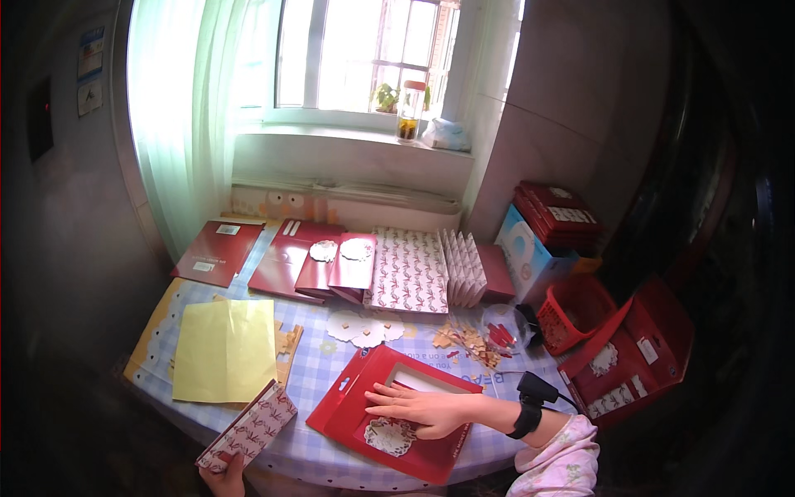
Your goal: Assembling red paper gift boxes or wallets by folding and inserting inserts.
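Note:
My left hand (225,475), at the lower left, grips the bottom end of a narrow folded card (250,424) with a red-and-white print. The card tilts up to the right at the table's front edge. My right hand (424,409) lies flat with fingers stretched on a red card folder (352,407), which has a hang hole and a pale window. Just below the fingers, a white lace paper doily (389,436) shows on the folder. Left of the folder rests a yellow paper sheet (224,352).
Red folders (219,253), a patterned panel (407,269) and accordion-folded paper (462,265) line the table's back. Paper scraps (468,341) lie near a clear round container (505,325). At right are a red basket (575,311) and an upright red folder (633,352). A black wristband (526,418) circles my right wrist.

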A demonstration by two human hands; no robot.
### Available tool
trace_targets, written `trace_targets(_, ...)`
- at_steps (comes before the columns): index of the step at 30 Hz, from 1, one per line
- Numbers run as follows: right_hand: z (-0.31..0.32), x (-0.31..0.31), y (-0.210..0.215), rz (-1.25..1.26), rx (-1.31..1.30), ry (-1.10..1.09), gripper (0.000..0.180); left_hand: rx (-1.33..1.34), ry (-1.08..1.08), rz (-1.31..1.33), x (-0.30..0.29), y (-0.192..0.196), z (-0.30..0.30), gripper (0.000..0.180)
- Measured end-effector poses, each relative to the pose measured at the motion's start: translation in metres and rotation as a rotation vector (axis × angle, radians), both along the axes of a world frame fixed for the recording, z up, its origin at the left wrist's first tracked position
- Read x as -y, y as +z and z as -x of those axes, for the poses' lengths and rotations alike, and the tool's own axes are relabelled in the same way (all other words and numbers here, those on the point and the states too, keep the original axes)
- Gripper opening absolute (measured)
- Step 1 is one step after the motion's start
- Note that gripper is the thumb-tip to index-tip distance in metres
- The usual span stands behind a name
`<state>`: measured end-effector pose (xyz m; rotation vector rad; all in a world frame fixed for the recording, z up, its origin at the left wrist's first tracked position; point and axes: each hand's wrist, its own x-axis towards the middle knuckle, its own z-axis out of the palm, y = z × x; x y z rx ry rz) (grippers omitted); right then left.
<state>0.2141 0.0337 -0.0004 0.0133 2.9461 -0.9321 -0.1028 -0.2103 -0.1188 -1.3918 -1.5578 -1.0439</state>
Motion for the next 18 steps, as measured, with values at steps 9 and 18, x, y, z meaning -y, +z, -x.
trace_targets(9, 0.002, 0.039, -0.003, -0.329, 0.101, -0.801, 0.038, -0.008, -0.035, -0.044, -0.011, -0.013, 0.006, 0.011)
trace_targets(18, 0.003, 0.054, -0.032, -0.414, -0.136, -0.849, 0.025, -0.034, -0.087, -0.108, -0.024, -0.021, 0.012, 0.011)
